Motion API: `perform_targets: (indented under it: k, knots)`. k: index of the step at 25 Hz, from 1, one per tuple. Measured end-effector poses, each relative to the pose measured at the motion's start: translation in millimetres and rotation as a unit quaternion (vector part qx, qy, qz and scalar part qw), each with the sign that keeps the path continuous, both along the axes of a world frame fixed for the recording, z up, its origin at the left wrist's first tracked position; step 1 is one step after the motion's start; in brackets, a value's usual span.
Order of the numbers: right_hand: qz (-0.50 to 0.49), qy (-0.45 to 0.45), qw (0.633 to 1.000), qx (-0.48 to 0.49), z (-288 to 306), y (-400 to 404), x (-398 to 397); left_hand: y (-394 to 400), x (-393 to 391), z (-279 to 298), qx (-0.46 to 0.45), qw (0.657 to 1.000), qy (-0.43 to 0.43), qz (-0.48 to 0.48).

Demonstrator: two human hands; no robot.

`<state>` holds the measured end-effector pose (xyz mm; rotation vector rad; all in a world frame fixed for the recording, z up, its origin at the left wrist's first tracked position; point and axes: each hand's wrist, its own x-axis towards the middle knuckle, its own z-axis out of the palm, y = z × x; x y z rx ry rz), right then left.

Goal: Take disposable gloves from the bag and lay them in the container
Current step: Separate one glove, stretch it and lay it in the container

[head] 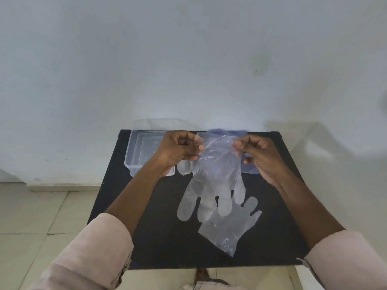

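My left hand (181, 147) and my right hand (256, 152) each pinch one side of the cuff of a clear disposable glove (211, 181). It hangs between them above the black table (155, 227), fingers pointing toward me. A second clear glove (228, 229) lies flat on the table under those fingers. The bluish plastic bag (249, 168) lies behind the held glove and is mostly hidden by it and my right hand. A clear plastic container (136, 151) stands at the table's back left, partly behind my left hand.
The table stands against a pale wall (188, 59). Tiled floor (41, 216) shows to the left and below the front edge. Part of another clear glove (183, 168) peeks out just right of the container.
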<state>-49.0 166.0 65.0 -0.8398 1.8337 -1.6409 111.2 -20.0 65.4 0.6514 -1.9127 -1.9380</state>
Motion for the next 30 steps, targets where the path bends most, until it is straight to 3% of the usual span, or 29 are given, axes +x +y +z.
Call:
perform_targets:
  k: [7,18,23,30]
  knots:
    - [0.026,-0.070,0.997,-0.011,-11,-47,-36,-32,-15,-5,0.047,0.996,-0.038,0.071]
    - [0.067,-0.002,0.997,0.034,-11,-89,-42,-59,-19,-9,0.031,0.991,-0.064,0.115]
    - [0.007,0.014,0.999,0.036,-11,-116,-19,-91,-3,-6,0.010,0.994,-0.052,0.095]
    - [-0.063,-0.092,0.993,0.040,6,-181,36,-158,29,-3,0.019,0.996,-0.012,0.088]
